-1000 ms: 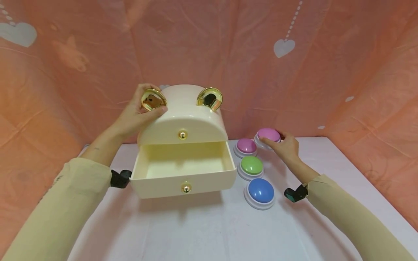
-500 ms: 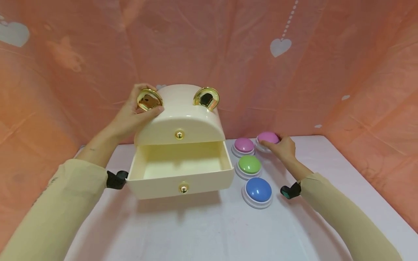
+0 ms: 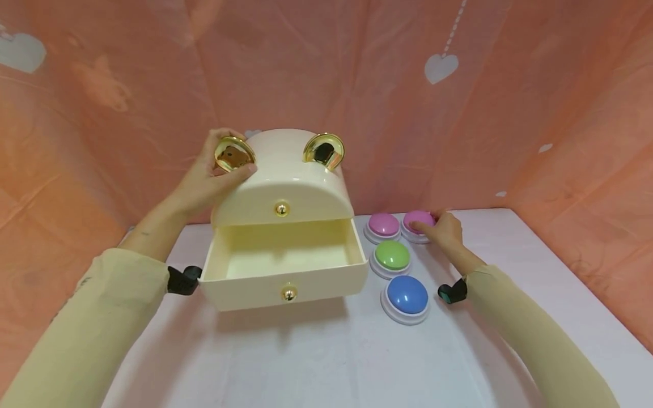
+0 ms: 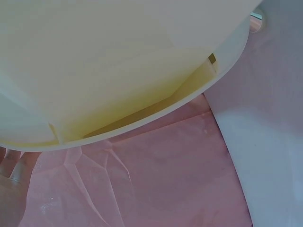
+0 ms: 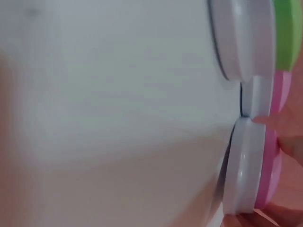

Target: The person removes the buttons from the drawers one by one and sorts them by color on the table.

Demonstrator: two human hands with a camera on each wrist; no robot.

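A cream domed box with two gold ears stands on the white table, its lower drawer pulled out and empty. My left hand grips the box's left gold ear, thumb in front and fingers behind. In the left wrist view only the box's cream shell shows. My right hand holds the right-hand pink dome button, which sits on the table touching a second pink button. The right wrist view shows the held pink button with fingertips on it.
A green button and a blue button lie in a row in front of the pink ones, right of the drawer. An orange-pink cloth with white hearts hangs close behind and at both sides of the table.
My right hand has brought the pink button left and down, until it sits against the other pink button. The left hand and the box have stayed put.
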